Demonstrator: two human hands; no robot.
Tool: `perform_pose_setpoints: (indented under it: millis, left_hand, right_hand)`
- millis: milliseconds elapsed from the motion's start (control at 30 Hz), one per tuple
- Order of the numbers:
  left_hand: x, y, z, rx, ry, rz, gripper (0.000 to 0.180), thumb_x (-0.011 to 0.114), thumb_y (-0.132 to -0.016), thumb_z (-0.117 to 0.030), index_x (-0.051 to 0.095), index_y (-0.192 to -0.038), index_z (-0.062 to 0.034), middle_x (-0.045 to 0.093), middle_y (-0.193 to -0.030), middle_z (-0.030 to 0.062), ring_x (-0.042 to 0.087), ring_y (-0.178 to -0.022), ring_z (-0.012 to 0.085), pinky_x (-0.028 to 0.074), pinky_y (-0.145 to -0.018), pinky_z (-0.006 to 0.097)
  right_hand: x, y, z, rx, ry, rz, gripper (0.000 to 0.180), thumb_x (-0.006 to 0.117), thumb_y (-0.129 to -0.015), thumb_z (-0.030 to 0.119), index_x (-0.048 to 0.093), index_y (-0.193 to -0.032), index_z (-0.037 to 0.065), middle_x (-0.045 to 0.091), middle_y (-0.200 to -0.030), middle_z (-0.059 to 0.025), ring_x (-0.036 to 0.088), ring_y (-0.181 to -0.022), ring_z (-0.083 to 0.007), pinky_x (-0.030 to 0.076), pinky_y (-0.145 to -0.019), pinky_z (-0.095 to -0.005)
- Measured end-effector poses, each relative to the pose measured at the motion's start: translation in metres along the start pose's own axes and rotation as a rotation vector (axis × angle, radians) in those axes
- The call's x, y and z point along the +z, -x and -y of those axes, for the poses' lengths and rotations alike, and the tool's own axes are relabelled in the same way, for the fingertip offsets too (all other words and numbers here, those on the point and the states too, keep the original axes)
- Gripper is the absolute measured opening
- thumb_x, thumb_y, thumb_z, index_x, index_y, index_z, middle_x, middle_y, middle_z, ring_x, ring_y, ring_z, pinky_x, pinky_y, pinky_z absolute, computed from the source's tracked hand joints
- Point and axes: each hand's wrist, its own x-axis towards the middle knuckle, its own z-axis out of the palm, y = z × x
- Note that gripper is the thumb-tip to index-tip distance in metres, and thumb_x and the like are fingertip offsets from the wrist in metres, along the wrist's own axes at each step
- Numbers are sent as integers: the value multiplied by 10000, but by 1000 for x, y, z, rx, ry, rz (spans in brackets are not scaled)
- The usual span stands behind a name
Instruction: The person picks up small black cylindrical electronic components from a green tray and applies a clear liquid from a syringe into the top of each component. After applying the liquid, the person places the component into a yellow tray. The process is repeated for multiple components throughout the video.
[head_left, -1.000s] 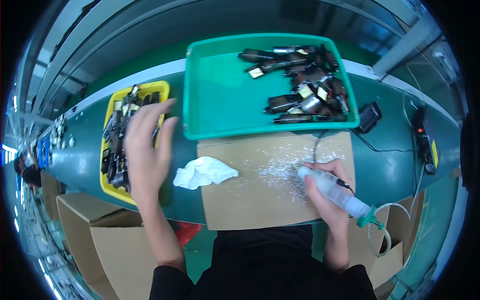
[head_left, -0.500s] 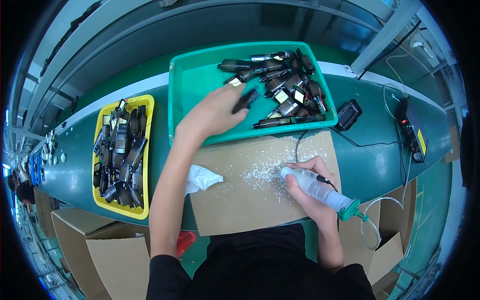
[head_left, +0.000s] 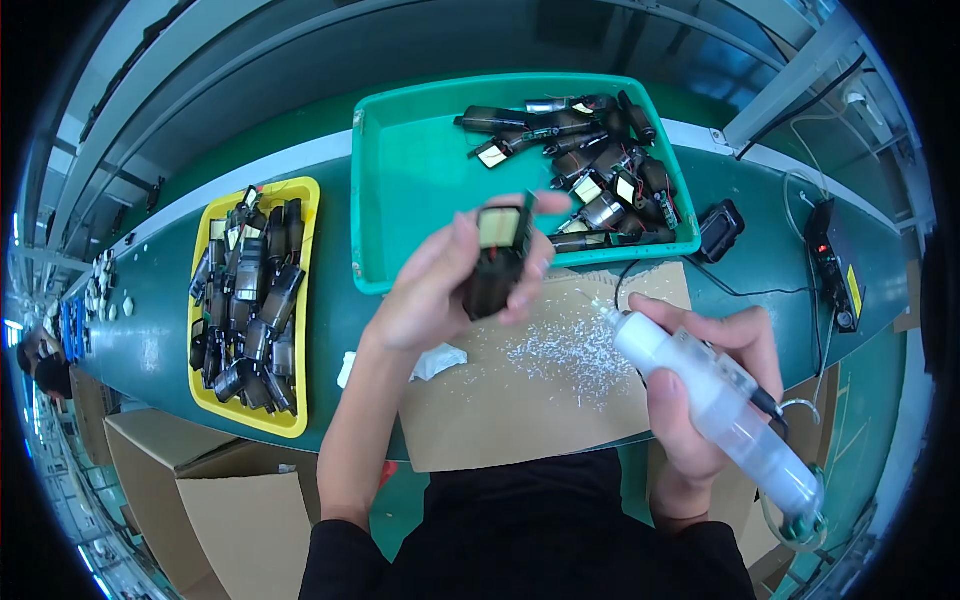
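Okay, left hand (head_left: 430, 280) has fingers and thumb wrapped round a dark module (head_left: 492, 262), up over the near edge of the green tray (head_left: 420, 205). Pale pad faces up, so probably gripped by the sides to leave that face exposed. Bit blurred, can't tell exact finger contact.

Right hand (head_left: 690, 435) is clamped on the dispenser (head_left: 705, 385), thumb one side, fingers the other. Thin tip points up-left toward the module, not touching; barrel slants back to the lower right, which likely keeps tube and cable out of the way.

Cardboard (head_left: 480, 425) sits between body and green tray, white bits (head_left: 575, 360) scattered on it; looks like bench protection. Similar modules are heaped right in the green tray, others packed in the yellow tray (head_left: 303, 340) at left, both within reach.
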Motion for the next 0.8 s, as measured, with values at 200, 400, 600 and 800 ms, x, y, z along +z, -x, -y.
perform_pose_setpoints:
  millis: [200,400,600,800]
  left_hand:
    - [16,16,8,-106,-115,-88,930,623,-723,-671,476,-1187,121,583,-1022,164,612,-868,199,503,-712,296]
    - [14,19,9,-130,-142,-44,942,632,-676,-699,496,-1146,106,582,-974,138,586,-833,167,481,-693,281]
    - [14,17,9,-126,-152,-11,908,657,-659,-681,512,-1138,76,578,-1007,109,575,-865,163,472,-732,286]
    - [12,21,6,-132,-232,-34,896,671,-647,-676,521,-1134,61,587,-1059,114,579,-973,185,458,-849,312]
  right_hand:
    - [15,2,14,-12,-64,61,527,753,-751,323,382,-955,8,632,-920,-325,665,-886,-303,532,-805,-369]
    - [11,1,11,-80,17,242,486,725,-776,260,366,-958,-13,628,-929,-330,663,-899,-309,532,-809,-373]
    - [5,-3,21,-84,148,372,444,689,-803,188,341,-962,-36,623,-946,-327,656,-926,-328,531,-816,-379]
    - [6,-5,27,-54,206,435,436,688,-800,150,333,-969,-39,623,-964,-313,646,-955,-319,527,-829,-375]
